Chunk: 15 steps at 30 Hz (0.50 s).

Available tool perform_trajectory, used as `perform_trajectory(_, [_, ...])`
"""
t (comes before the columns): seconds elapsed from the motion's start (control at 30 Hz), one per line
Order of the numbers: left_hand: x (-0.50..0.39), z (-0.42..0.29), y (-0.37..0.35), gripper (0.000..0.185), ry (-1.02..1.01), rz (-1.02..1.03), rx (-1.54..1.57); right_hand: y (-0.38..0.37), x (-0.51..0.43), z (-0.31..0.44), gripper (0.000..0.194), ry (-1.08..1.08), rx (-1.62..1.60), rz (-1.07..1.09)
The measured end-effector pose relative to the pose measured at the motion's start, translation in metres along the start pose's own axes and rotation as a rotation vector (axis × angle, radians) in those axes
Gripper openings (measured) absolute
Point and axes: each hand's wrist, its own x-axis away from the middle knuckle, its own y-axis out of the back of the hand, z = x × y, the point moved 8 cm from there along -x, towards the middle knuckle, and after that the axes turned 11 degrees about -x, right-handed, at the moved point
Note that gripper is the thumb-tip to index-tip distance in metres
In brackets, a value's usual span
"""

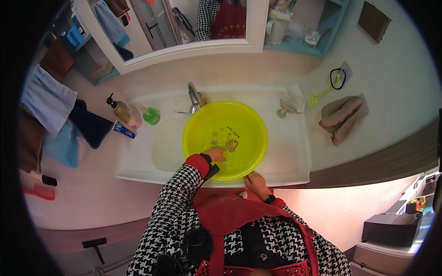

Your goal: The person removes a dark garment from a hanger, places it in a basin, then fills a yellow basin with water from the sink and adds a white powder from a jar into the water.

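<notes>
A bright yellow-green plastic basin (255,145) rests on the white washbasin counter. My left hand (215,154) reaches over its near left side, low inside the basin; its fingertips are not clear enough to show whether it holds anything. Dark lettering and a small printed picture (232,145) mark the basin's floor, where clear water seems to ripple. My right hand (256,183) grips the near right rim from outside. A chrome tap (194,95) stands behind the basin with its spout over the rear left edge, and a thin stream appears to fall from it.
Left of the basin stand a pump bottle (125,112), a green soap bottle (151,116) and a toothpaste tube (124,130). Towels (51,100) hang further left. A white cloth (294,98) lies at right, near a hanging green brush (321,95) and brown cloth (340,119). A mirror cabinet (193,48) overhangs behind.
</notes>
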Motion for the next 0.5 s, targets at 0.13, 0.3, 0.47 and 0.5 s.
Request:
perform_trajectory(0.13, [-0.006,-0.003,-0.003,0.061,-0.078,0.011,0.021,0.002,0.000,0.003,0.016,0.023,-0.010,-0.021])
perform_trajectory(0.3, [-0.009,0.008,0.006,0.050,-0.081,-0.025,-0.006,0.002,0.000,0.000,0.016,-0.028,0.041,-0.028])
perform_trajectory(0.47, [-0.003,0.024,0.034,0.038,-0.128,-0.118,0.104,-0.002,0.001,-0.013,0.016,-0.102,0.078,-0.103])
perform_trajectory(0.5, [0.004,0.030,0.047,0.036,-0.151,-0.241,0.163,-0.002,0.001,-0.017,0.017,-0.127,0.080,-0.129])
